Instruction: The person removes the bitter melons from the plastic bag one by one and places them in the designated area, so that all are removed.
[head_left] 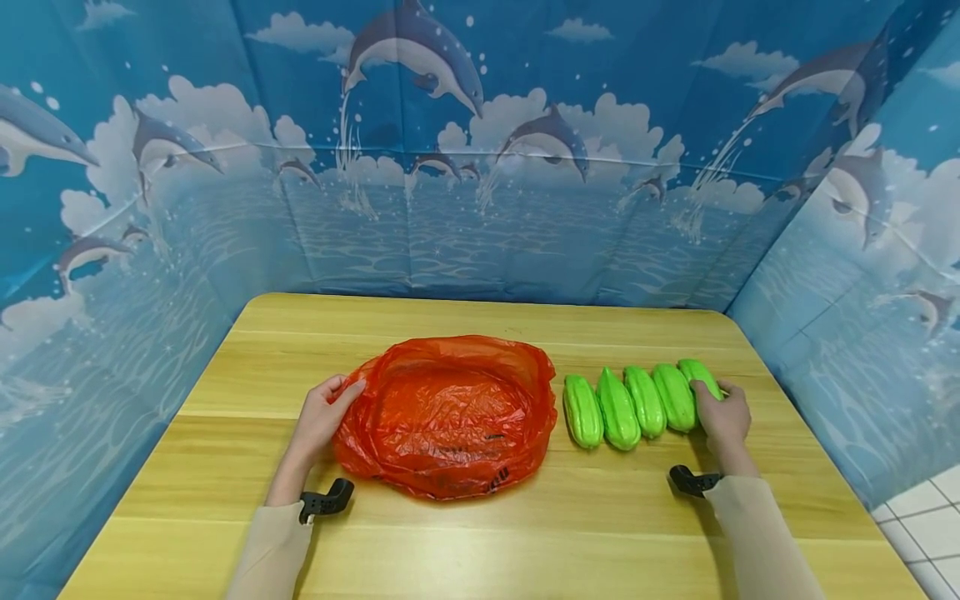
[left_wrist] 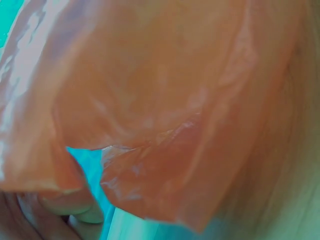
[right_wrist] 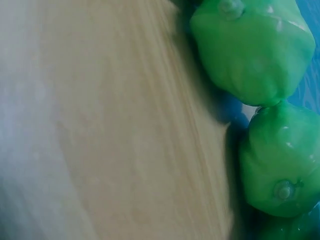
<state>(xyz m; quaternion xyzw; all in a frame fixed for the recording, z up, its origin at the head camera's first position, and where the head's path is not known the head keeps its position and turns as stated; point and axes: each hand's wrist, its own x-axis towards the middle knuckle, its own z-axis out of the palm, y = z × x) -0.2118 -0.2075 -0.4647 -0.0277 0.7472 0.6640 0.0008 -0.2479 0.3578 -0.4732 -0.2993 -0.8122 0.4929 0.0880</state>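
A red plastic bag [head_left: 450, 421] lies spread with its mouth wide on the table, left of the middle. My left hand [head_left: 321, 417] pinches its left rim between thumb and fingers; in the left wrist view the sheer film [left_wrist: 150, 90] fills most of the picture, with curled fingers [left_wrist: 70, 212] below. Several glossy green ridged star fruits [head_left: 618, 410] stand side by side in a slanting row right of the bag. At the row's right end my right hand [head_left: 726, 417] grips the last star fruit [head_left: 696, 372], partly covering it. Two rounded green ends [right_wrist: 255, 55] show in the right wrist view.
The pale wooden table [head_left: 300, 333] has its far edge against a blue dolphin-print curtain [head_left: 480, 208], which also hangs along both sides. Black wrist cameras [head_left: 327, 502] sit on both wrists, close above the tabletop. White floor tiles [head_left: 922, 512] show at the lower right.
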